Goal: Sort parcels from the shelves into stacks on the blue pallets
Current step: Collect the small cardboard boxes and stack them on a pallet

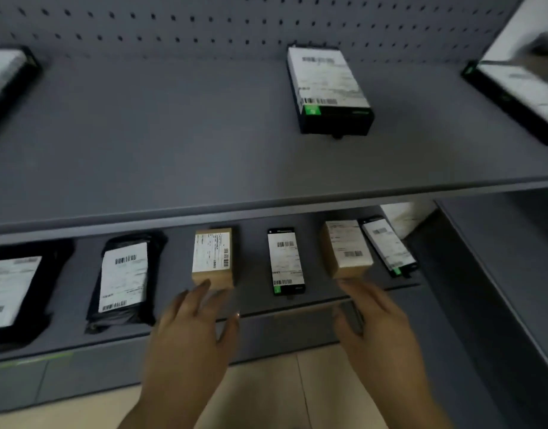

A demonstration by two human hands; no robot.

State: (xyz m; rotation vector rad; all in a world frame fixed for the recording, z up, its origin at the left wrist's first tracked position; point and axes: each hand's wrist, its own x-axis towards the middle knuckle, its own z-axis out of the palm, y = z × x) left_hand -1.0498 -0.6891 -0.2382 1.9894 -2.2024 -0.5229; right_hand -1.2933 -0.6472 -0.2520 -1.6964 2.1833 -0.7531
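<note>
Both hands' fingers [201, 292] spread, empty, left tips just beside brown parcel [213, 258] on lower shelf [260, 317].

Dim, flat grey light; soft shadows under the upper shelf [266, 193]. Wide-angle bending at edges. Corner parcels and both hands motion-blurred.

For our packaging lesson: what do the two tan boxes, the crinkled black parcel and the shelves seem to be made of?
Left tan box and right tan box: probably matte cardboard, given the brown faces and square edges, with white paper labels.
Black parcel: likely a soft plastic mailer; it looks wrinkled, slightly glossy and bulging.
Shelves: apparently grey painted metal, with thin flat edges and a perforated back panel.
</note>
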